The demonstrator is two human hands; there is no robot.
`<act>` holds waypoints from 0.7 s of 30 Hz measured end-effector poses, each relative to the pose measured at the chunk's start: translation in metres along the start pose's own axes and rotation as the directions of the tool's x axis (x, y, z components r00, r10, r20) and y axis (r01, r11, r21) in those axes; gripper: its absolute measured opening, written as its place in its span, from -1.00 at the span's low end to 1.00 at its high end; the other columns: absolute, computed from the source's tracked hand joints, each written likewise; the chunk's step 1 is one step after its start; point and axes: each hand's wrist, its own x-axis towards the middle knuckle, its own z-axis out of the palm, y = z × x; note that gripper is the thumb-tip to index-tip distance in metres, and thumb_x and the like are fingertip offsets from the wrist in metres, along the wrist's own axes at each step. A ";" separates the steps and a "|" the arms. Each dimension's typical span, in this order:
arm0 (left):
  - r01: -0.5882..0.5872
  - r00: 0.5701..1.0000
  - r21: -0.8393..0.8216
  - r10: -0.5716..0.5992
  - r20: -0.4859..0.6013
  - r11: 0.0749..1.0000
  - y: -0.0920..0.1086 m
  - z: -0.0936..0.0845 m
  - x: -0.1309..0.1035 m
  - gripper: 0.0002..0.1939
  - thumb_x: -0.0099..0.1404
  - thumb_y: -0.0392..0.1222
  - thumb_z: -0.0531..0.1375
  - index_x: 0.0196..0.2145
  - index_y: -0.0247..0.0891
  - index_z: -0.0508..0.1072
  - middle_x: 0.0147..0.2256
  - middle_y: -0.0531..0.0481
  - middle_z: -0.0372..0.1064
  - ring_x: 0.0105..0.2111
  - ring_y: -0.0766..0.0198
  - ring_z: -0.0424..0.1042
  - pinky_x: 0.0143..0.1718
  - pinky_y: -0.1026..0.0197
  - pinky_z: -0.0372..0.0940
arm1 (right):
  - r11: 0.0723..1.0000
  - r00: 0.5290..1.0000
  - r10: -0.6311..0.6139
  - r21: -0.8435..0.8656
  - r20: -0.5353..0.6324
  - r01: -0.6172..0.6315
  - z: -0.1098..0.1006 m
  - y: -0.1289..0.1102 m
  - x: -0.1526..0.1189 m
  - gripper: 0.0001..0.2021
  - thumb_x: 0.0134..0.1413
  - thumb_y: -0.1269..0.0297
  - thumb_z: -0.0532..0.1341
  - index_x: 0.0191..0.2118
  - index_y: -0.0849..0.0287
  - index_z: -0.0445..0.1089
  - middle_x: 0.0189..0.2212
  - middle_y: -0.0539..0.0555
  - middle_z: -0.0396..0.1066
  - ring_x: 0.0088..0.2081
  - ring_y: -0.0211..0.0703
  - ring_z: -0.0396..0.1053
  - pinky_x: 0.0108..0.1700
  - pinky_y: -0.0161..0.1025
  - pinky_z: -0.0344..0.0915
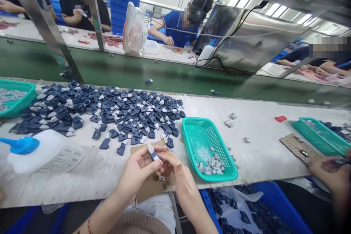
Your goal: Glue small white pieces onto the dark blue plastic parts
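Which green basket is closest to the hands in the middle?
The middle basket, beside the right hand, with grey pieces at its near end. The left basket is past the blue pile; the right basket is farther right.

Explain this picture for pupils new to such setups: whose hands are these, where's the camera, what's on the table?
No machine: these are a person's bare left hand and right hand. A camera on that person's head took this picture, looking forward and down. The left hand holds a small navy piece with a white tip; the right hand's fingers are close beside it. On the table are a heap of navy pieces, a white bottle with a blue nozzle, and, beside the right hand, a green basket of grey parts.
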 end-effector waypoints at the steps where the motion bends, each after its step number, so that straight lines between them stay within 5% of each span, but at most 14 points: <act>1: -0.009 1.000 0.023 0.009 -0.005 1.000 0.006 -0.001 0.006 -0.62 0.16 -0.23 0.34 -0.05 -0.31 0.49 0.00 -0.21 0.48 -0.46 0.41 0.44 -0.38 0.35 0.39 | 0.999 0.999 0.001 -0.040 -0.039 -0.002 -0.012 0.001 0.001 -0.49 0.34 -0.07 -0.13 -0.01 0.08 0.46 -0.15 0.13 0.44 -0.22 -0.10 0.41 -0.20 -0.22 0.36; 7: -0.225 0.963 0.158 0.244 -0.114 0.962 0.057 -0.013 0.059 -0.23 0.18 -0.28 0.30 0.28 -0.30 0.08 -0.14 -0.20 0.55 -0.48 0.39 0.44 -0.39 0.32 0.39 | 0.860 0.901 0.036 -0.447 -0.432 -0.248 -0.113 0.025 0.001 -0.57 0.24 -0.01 0.01 -0.09 0.17 0.47 -0.16 0.20 0.49 -0.19 0.01 0.44 -0.23 -0.16 0.36; 10: -0.377 0.888 0.244 0.424 -0.180 0.893 0.083 -0.018 0.101 -0.14 0.13 -0.37 0.28 0.31 -0.32 -0.04 -0.26 -0.14 0.56 -0.53 0.39 0.42 -0.42 0.33 0.38 | 0.699 0.899 0.001 -0.643 -0.437 -0.313 -0.150 0.042 0.001 -0.64 0.24 0.15 0.00 -0.13 0.19 0.47 -0.14 0.21 0.50 -0.16 0.03 0.45 -0.19 -0.13 0.36; 13: -0.432 0.820 0.360 0.526 -0.226 0.827 0.104 -0.025 0.149 -0.21 0.16 -0.43 0.19 0.29 -0.34 -0.03 -0.31 -0.10 0.54 -0.56 0.40 0.40 -0.43 0.33 0.36 | 0.481 0.937 0.044 -0.815 -0.345 -0.323 -0.162 0.056 0.008 -0.68 0.25 0.28 -0.01 -0.10 0.23 0.46 -0.13 0.21 0.51 -0.14 0.02 0.47 -0.17 -0.14 0.37; 15: -0.393 0.771 0.533 0.584 -0.254 0.749 0.115 -0.034 0.182 -0.30 0.21 -0.44 0.13 0.26 -0.33 -0.01 -0.30 -0.09 0.52 -0.56 0.40 0.39 -0.42 0.33 0.37 | 0.360 0.949 0.078 -0.878 -0.307 -0.314 -0.160 0.063 0.016 -0.69 0.25 0.35 0.01 -0.05 0.25 0.44 -0.10 0.22 0.50 -0.09 0.04 0.46 -0.15 -0.14 0.37; 17: -0.230 0.740 0.767 0.619 -0.262 0.599 0.126 -0.047 0.213 -0.41 0.26 -0.44 0.06 0.22 -0.32 0.03 -0.27 -0.11 0.51 -0.53 0.39 0.40 -0.42 0.32 0.37 | 0.304 0.950 0.096 -0.900 -0.298 -0.314 -0.156 0.069 0.022 -0.69 0.23 0.43 0.02 -0.02 0.27 0.43 -0.11 0.23 0.51 -0.08 0.08 0.45 -0.14 -0.13 0.36; 21: 0.078 0.732 0.953 0.632 -0.255 0.294 0.145 -0.079 0.263 -0.53 0.23 -0.43 0.05 0.11 -0.37 0.19 -0.17 -0.18 0.47 -0.37 0.26 0.46 -0.29 0.22 0.39 | 0.261 0.950 0.100 -0.913 -0.296 -0.312 -0.152 0.077 0.029 -0.67 0.18 0.55 0.01 -0.09 0.32 0.47 -0.20 0.26 0.53 -0.13 0.12 0.46 -0.17 -0.10 0.37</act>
